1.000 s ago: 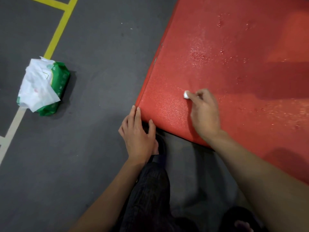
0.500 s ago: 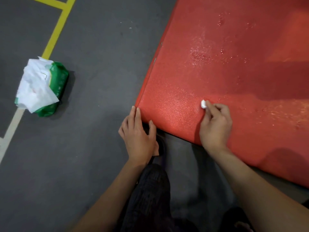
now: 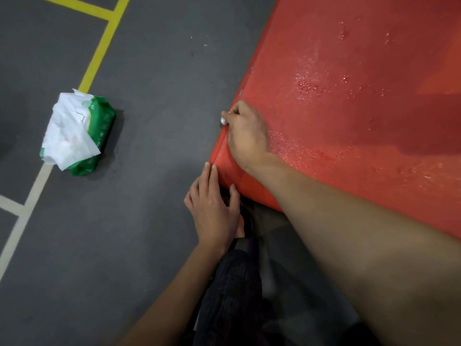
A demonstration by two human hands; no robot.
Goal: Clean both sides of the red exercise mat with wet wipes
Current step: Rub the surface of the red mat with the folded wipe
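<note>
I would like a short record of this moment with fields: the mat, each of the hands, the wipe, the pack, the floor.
mat: red exercise mat lies on the floor, its surface wet with droplets
right hand: right hand at the mat's left edge, pinching a small balled wet wipe
left hand: left hand flat, fingers straight, touching the mat's near corner
pack: green wet wipes pack on the floor to the left, apart from the mat, white sheets on top
floor: dark grey floor with yellow lines

- Dark grey floor (image 3: 154, 71) fills the left side.
- Yellow floor line (image 3: 99, 56) runs at far left; a pale line (image 3: 27, 208) continues nearer.
- Dark trouser leg (image 3: 232, 295) at near centre.
</note>
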